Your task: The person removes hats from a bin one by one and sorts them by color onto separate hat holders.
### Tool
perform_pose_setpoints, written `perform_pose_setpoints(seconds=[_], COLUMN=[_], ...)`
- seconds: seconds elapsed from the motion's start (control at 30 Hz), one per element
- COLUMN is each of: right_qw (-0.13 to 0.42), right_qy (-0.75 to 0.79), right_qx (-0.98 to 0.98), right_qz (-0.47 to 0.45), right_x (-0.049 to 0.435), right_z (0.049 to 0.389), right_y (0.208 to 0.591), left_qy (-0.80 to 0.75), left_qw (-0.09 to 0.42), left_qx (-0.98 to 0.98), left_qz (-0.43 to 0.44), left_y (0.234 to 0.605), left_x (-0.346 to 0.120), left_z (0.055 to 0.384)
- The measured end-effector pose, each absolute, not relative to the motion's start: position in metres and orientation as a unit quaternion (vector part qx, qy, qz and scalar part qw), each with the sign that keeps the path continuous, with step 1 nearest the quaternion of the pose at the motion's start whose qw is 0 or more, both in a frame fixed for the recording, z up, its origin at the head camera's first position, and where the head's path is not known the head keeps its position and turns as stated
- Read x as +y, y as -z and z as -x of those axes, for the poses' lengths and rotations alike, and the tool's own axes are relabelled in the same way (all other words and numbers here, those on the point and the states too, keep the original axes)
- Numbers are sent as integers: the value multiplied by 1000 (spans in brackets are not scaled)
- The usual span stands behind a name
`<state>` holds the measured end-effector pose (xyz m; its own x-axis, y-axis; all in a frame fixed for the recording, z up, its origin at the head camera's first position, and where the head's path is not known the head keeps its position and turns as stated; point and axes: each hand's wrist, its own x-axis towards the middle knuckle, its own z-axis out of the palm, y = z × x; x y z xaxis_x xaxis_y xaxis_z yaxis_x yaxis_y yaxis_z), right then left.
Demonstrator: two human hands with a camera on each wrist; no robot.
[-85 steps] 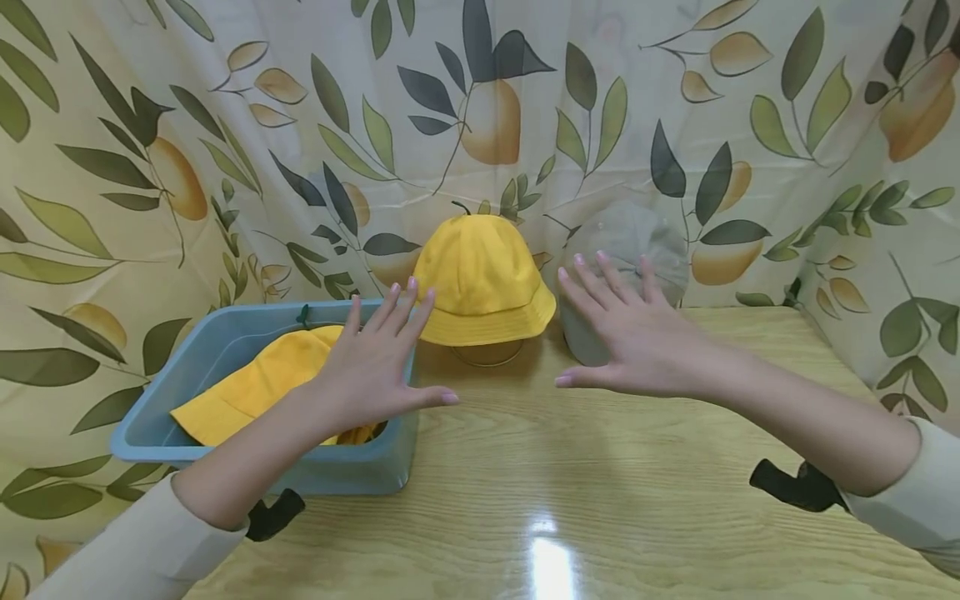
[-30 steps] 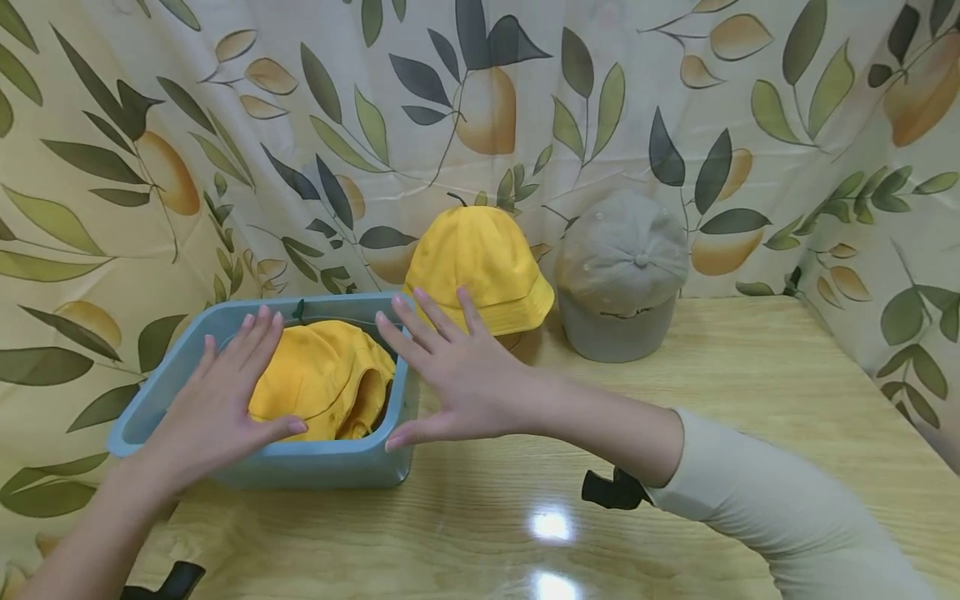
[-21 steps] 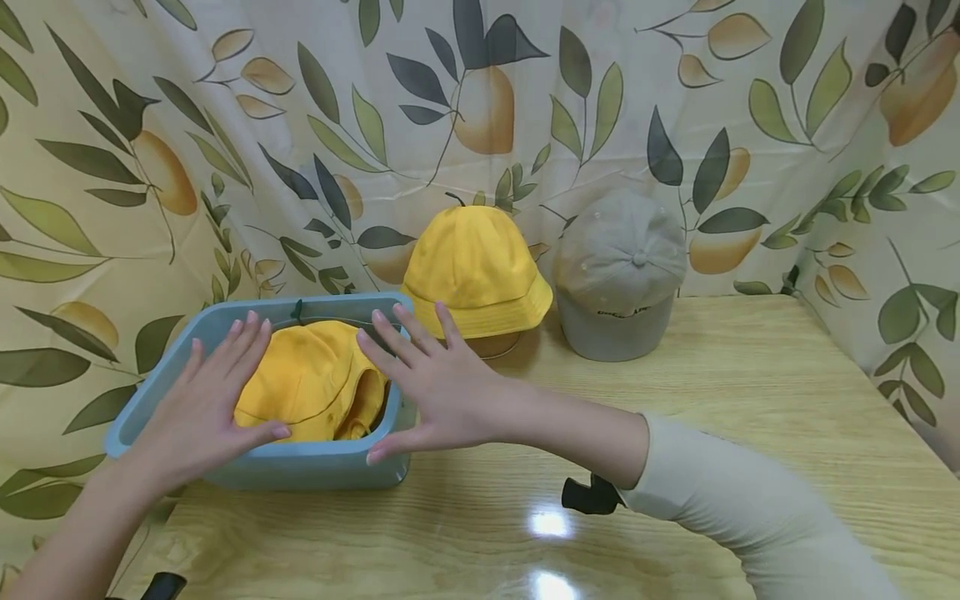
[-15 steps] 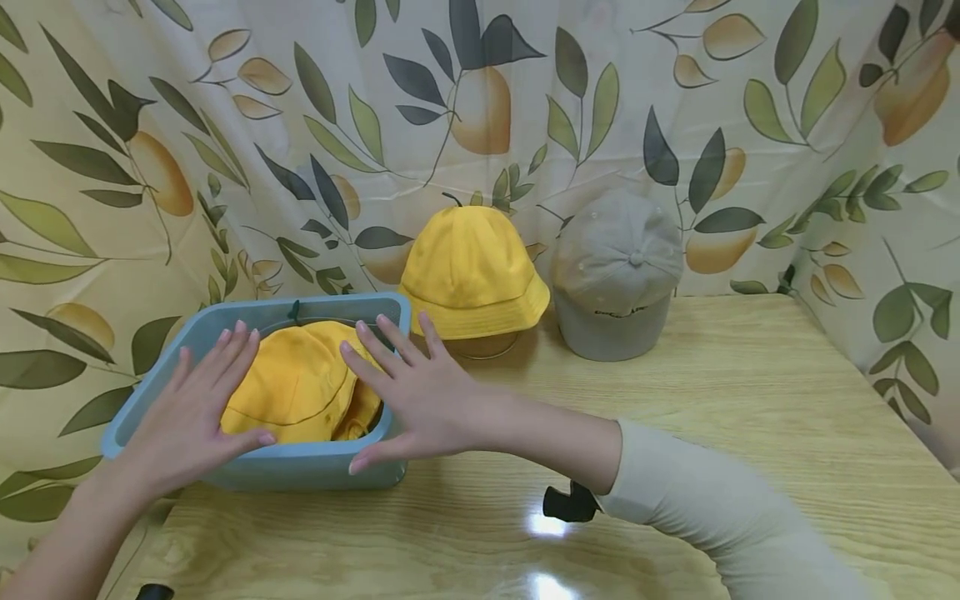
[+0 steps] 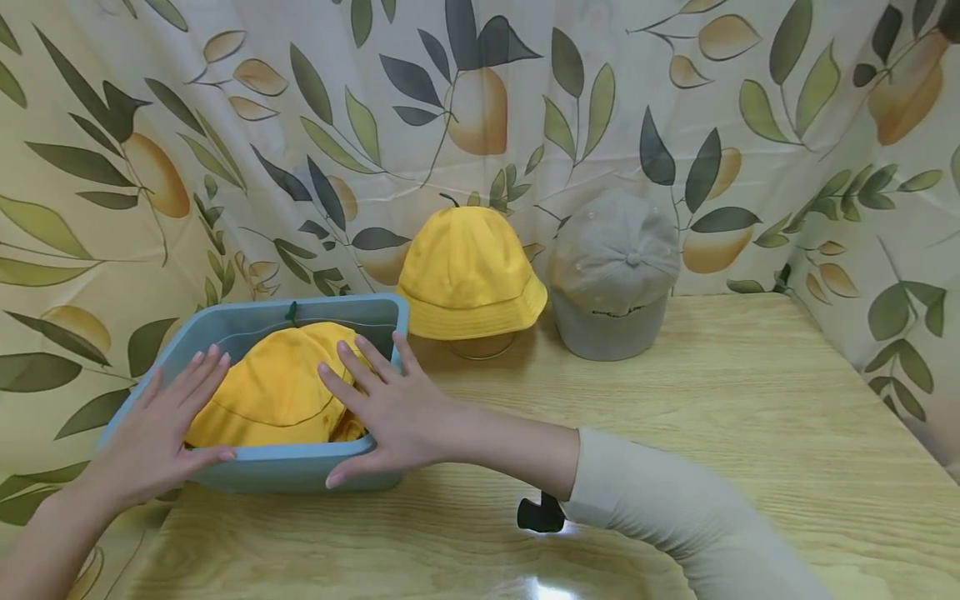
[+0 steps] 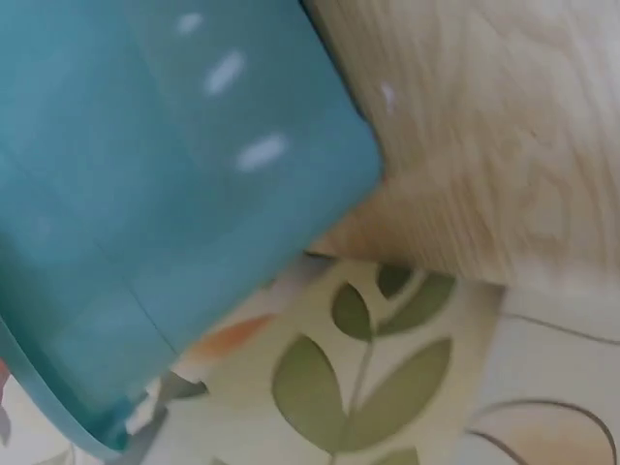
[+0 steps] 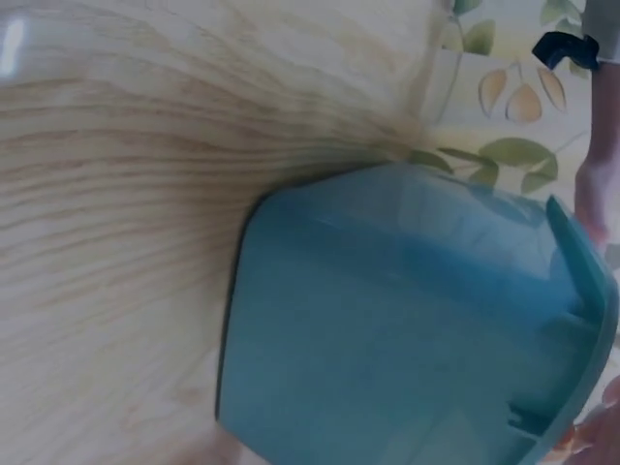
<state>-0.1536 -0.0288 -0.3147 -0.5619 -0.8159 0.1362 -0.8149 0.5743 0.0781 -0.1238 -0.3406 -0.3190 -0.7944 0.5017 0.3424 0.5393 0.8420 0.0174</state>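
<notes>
A blue plastic bin (image 5: 300, 471) stands at the left of the table, holding a yellow bucket hat (image 5: 270, 383) and more yellow cloth partly tucked behind my right hand. Over the bin's left front rim my left hand (image 5: 157, 437) spreads its fingers. My right hand (image 5: 397, 412), palm down with fingers apart, hovers at the right front corner. Neither hand grips anything; whether they touch the rim cannot be told. The left wrist view is filled mostly by the bin's outer wall (image 6: 174, 165), and the right wrist view likewise shows its side (image 7: 387, 320).
Behind the bin, a second yellow bucket hat (image 5: 472, 267) sits on a stand with a round wire base (image 5: 483, 346). Beside it is a grey baseball cap (image 5: 615, 267), brim toward me. A leaf-and-fruit patterned curtain (image 5: 525, 100) borders the wooden table (image 5: 675, 417) behind and at both sides.
Both hands have moved left, the right one from in front of the grey cap to the bin's right side, the left one from above the hat to the bin's left edge. The hats have stayed put.
</notes>
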Motion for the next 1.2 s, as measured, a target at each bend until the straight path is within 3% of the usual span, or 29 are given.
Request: perform_pose_setpoints(seconds=[0.17,0.43,1.2], right_qw=[70,106,104], right_qy=[5,22,-1], right_qx=[-878,-877,-878], right_qz=[-474,-468,-467], right_x=[-38,-39,-37], right_z=[154,155,154], right_y=[321,330,337], left_qy=[48,42,49], left_qw=[149,125,141], left_qx=[-947,-948,-940], left_qz=[280,291,308], left_y=[325,328,337], left_x=[-362,-382,-387], left_z=[122,125,124])
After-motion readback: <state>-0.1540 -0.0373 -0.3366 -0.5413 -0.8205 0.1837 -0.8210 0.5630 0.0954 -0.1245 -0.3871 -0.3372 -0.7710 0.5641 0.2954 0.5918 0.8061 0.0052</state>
